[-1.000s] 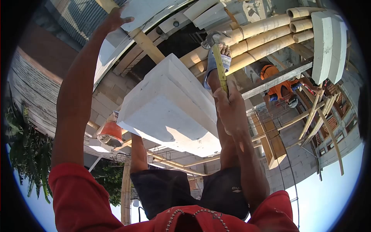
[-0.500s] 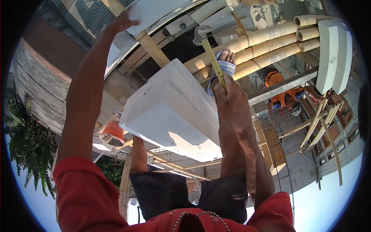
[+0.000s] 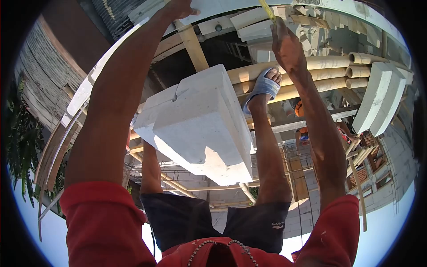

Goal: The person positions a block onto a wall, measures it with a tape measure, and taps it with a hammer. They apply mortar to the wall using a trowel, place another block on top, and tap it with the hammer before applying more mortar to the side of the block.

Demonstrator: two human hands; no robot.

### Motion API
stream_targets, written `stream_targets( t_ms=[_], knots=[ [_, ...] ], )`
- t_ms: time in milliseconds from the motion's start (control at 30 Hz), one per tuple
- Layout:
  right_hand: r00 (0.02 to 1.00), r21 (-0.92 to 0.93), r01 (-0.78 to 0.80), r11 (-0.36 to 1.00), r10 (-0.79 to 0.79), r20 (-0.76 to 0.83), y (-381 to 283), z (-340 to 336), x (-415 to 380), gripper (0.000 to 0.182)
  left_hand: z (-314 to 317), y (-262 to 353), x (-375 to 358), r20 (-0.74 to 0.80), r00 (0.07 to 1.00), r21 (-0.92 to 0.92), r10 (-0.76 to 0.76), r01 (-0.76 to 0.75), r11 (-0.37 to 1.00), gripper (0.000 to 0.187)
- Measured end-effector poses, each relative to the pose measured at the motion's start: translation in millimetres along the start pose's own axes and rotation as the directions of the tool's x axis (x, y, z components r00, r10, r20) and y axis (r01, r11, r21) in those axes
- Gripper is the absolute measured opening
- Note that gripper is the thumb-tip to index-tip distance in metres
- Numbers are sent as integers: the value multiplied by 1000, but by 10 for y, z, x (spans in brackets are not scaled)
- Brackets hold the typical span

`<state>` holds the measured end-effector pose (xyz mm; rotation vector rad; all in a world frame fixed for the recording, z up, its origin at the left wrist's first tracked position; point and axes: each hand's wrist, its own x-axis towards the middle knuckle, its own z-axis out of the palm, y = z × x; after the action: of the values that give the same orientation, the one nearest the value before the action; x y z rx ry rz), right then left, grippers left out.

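My right hand [image 3: 288, 48] is closed round the yellow handle of a hammer [image 3: 267, 10], whose head lies beyond the top edge of the view. At the top, my left hand [image 3: 180, 10] reaches to a long pale slab or wall top [image 3: 227, 8], thumb held apart; its other fingers are partly cut off by the frame. Below and between my arms is a stack of white blocks [image 3: 195, 118], apart from both hands. My foot in a blue sandal [image 3: 264, 86] stands on bamboo poles beside that stack.
Thick bamboo poles [image 3: 329, 63] run to the right, towards two upright pale blocks [image 3: 376, 95]. Another person in orange [image 3: 300, 109] is partly hidden behind my right arm. A wooden beam [image 3: 311, 121] crosses there. Corrugated roofing [image 3: 118, 20] lies at upper left.
My right hand has swung up and away from my foot with the hammer, whose head has left the view. My left hand has shifted right and up along the pale surface.
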<state>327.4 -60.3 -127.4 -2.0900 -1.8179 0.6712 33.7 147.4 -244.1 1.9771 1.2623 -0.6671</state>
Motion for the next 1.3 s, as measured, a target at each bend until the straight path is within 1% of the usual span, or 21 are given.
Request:
stream_targets(
  t_ms=[33, 133, 233, 267, 367, 400, 433, 500, 533, 633, 700, 767, 800, 833, 867, 933, 1000, 1067, 1133, 1200, 1300],
  knots=[
    [995, -62, -49, 997, 54, 84, 49, 90, 32, 41, -41, -28, 4, -11, 1000, 3, 20, -20, 1000, 88],
    [1000, 25, 15, 1000, -15, 11, 54, 69, 54, 39, -35, -89, 96, 14, 1000, 16, -6, 6, 1000, 89],
    [990, 76, 85, 993, -76, -118, 54, 21, 81, 39, -11, -97, 106, -22, 999, 59, 37, -36, 998, 89],
    [992, 165, 63, 984, -44, -118, -6, -32, 42, 42, -16, -83, 58, -8, 1000, 39, 19, -19, 999, 89],
    [946, 67, 99, 993, -73, -317, -84, 82, -78, 42, -121, 19, -1, 14, 1000, 12, -12, 11, 1000, 88],
    [928, -29, 204, 979, -203, -314, -4, 177, -101, 40, -132, 47, -15, 17, 1000, 25, -13, 13, 1000, 88],
    [969, -15, 115, 993, -116, -218, 94, 244, -131, 40, -132, 66, -53, 24, 1000, 39, -17, 16, 999, 88],
    [997, -20, -66, 998, 65, -28, 76, 209, -106, 39, -185, 139, -110, 32, 999, 22, -43, 42, 999, 88],
    [999, 68, -29, 997, 31, -17, 108, 140, -96, 39, -204, 159, -134, 35, 998, 9, -61, 60, 998, 89],
    [980, 128, -13, 992, 39, -198, -105, 49, -148, 39, -268, 217, -231, 49, 996, -41, -76, 78, 996, 90],
    [959, -75, 88, 993, -105, -262, 132, 365, -265, 39, -181, 142, -143, 42, 998, -2, -50, 50, 999, 90],
    [926, -102, 166, 981, -191, -326, 171, 419, -233, 39, -198, 73, -81, 21, 999, 27, -30, 30, 999, 90],
    [914, -28, 197, 980, -194, -357, 172, 379, -228, 40, -178, 70, -70, 17, 1000, 26, -23, 22, 999, 91],
    [965, 36, 87, 996, -75, -251, 181, 334, -242, 40, -138, 53, -70, 13, 1000, 21, -19, 19, 1000, 91],
    [989, 73, -36, 997, 46, -139, 66, 195, -207, 40, -81, -52, -13, -47, 996, 2, 71, -71, 997, 93],
    [969, -65, 50, 997, -64, -240, 151, 378, -317, 41, 74, -273, 124, -161, 955, -18, 248, -254, 967, 97],
    [972, 8, -196, 981, 196, -128, 72, 382, -284, 41, 119, -281, 107, -182, 943, -33, 277, -287, 957, 95],
    [954, 142, 17, 990, 26, -300, 126, 348, -278, 41, 78, -275, 118, -188, 940, -25, 284, -294, 956, 94],
    [936, 154, 60, 986, -1, -353, 162, 351, -308, 41, 81, -267, 103, -172, 951, -9, 257, -263, 965, 94],
    [949, 74, -88, 993, 106, -298, 2, 292, -312, 41, 87, -252, 100, -176, 954, -22, 243, -250, 968, 93],
    [952, 40, -305, 951, 306, -9, 89, 302, -293, 41, 128, -279, 99, -174, 950, -35, 261, -271, 962, 93]
  ],
)
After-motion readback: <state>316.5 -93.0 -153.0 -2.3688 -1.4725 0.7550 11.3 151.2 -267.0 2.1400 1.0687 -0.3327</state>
